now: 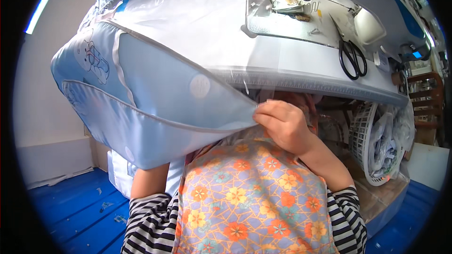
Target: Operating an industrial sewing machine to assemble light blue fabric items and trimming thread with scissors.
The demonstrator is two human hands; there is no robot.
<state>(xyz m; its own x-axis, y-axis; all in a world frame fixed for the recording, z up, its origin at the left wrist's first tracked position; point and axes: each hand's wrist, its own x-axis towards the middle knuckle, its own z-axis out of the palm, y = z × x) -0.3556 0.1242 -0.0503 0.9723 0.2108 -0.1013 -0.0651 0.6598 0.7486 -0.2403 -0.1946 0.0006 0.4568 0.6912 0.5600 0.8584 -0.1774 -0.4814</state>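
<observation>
A light blue fabric piece [155, 143] with printed cartoon figures and pale edging hangs over the near left edge of the sewing table. My right hand [282, 124] pinches its pointed corner between thumb and fingers, pulling the edging out in a long line toward my lap. The cloth gapes like a pocket, and a white strip [120, 63] runs down inside it. My left forearm [149, 181] goes up behind the cloth, which hides that hand and whatever it touches.
A sewing machine [376, 2] stands on the white table [292, 56], which has a ruler along its front edge. Black-handled scissors [352, 59] lie right of the needle area. Below right is a white plastic basket [365, 136] holding bagged material. Blue slatted flooring [82, 216] shows at left.
</observation>
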